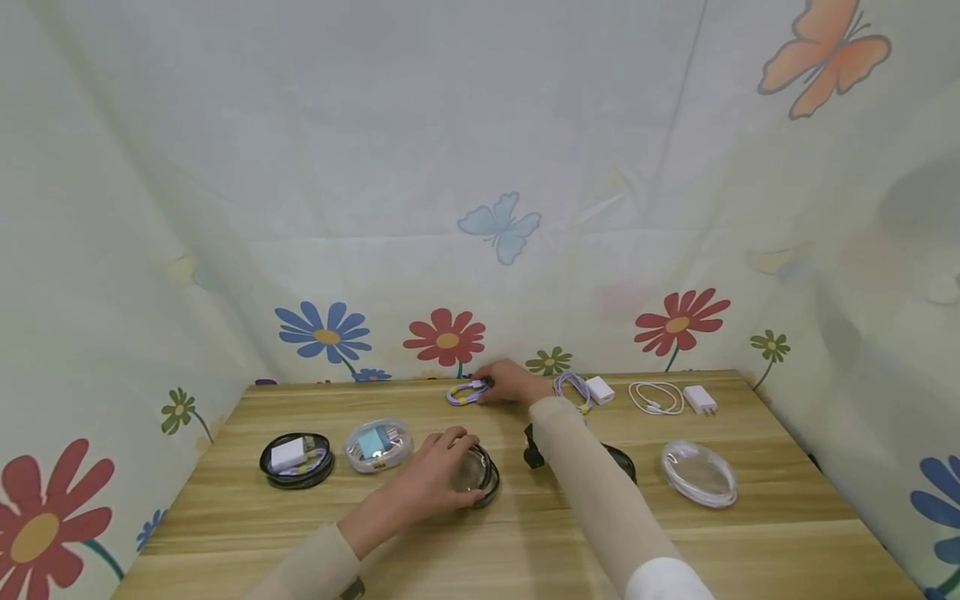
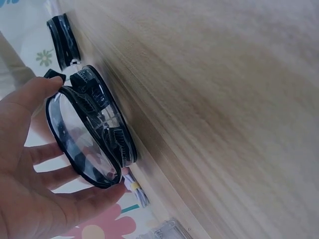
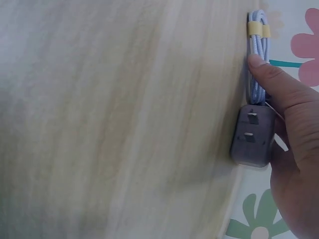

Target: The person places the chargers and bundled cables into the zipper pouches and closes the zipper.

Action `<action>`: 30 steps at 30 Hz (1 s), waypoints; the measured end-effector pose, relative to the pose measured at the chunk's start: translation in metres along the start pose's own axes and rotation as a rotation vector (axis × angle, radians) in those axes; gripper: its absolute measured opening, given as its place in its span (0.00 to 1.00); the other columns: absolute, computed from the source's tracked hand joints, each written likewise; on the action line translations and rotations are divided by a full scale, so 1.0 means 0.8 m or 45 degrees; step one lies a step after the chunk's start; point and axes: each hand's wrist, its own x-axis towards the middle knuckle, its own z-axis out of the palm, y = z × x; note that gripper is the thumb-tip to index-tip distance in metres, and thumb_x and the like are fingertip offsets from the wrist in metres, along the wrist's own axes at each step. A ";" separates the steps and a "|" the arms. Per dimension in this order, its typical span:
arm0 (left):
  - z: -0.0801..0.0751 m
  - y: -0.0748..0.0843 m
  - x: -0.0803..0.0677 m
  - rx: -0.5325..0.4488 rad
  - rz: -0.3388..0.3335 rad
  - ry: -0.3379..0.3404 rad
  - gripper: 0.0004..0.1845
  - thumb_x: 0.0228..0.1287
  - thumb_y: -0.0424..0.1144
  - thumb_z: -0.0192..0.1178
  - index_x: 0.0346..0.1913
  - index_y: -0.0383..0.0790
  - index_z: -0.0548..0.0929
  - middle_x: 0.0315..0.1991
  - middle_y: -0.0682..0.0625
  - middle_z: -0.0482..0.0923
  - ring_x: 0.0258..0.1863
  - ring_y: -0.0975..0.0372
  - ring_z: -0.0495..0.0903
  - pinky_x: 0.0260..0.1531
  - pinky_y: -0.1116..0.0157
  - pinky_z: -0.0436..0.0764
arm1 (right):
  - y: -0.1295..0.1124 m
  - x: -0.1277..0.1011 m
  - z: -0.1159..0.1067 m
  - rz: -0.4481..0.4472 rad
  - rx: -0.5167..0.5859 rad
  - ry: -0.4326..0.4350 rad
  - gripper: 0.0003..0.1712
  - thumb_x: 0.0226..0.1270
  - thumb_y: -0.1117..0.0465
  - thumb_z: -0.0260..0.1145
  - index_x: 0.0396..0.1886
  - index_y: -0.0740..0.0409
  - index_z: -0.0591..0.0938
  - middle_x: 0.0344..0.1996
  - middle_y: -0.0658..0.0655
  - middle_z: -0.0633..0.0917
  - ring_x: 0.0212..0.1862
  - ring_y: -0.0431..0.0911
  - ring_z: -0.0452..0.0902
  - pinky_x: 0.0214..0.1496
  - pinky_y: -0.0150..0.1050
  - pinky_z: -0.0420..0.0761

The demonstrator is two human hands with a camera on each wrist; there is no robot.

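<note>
With fingers and thumb around its edge, my left hand (image 1: 420, 483) holds a round clear zip pouch with black trim (image 2: 82, 132) over the middle of the wooden table. The pouch stands partly on edge in the left wrist view, with the thumb by its zipper. At the table's back edge, my right hand (image 1: 513, 383) grips a looped lavender charging cable with yellow ties (image 3: 257, 47), its thumb pressed on the loops. Against the same hand sits a dark charger plug (image 3: 253, 134), prongs facing the camera. Some of the right fingers are hidden behind these things.
On the left lie a black-trimmed pouch (image 1: 300, 462) holding a white charger, and a clear case (image 1: 377, 447) with a teal charger. Another black-trimmed pouch (image 1: 622, 464) is partly behind the right forearm. Farther right are cables, white chargers (image 1: 700, 400) and a white-trimmed pouch (image 1: 699, 475).
</note>
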 end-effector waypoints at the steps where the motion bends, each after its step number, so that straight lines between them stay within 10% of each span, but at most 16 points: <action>1: 0.000 0.000 0.000 0.000 0.001 0.001 0.42 0.57 0.65 0.70 0.69 0.45 0.74 0.66 0.45 0.71 0.62 0.44 0.74 0.54 0.45 0.80 | 0.000 -0.001 0.001 0.000 0.004 0.008 0.25 0.65 0.55 0.75 0.59 0.59 0.84 0.51 0.56 0.87 0.48 0.46 0.80 0.56 0.43 0.79; 17: 0.002 0.000 0.004 -0.047 0.004 -0.017 0.42 0.58 0.63 0.70 0.70 0.45 0.73 0.67 0.46 0.70 0.63 0.45 0.72 0.51 0.45 0.81 | -0.003 -0.003 0.002 -0.040 0.060 -0.002 0.31 0.64 0.57 0.76 0.64 0.63 0.80 0.61 0.62 0.82 0.64 0.54 0.76 0.68 0.48 0.73; 30: 0.000 -0.001 0.000 -0.053 0.040 0.012 0.41 0.58 0.62 0.71 0.70 0.44 0.73 0.67 0.45 0.70 0.62 0.45 0.73 0.55 0.46 0.80 | 0.003 0.003 0.013 -0.074 -0.030 0.112 0.26 0.62 0.53 0.77 0.56 0.61 0.86 0.52 0.59 0.88 0.56 0.51 0.82 0.62 0.46 0.77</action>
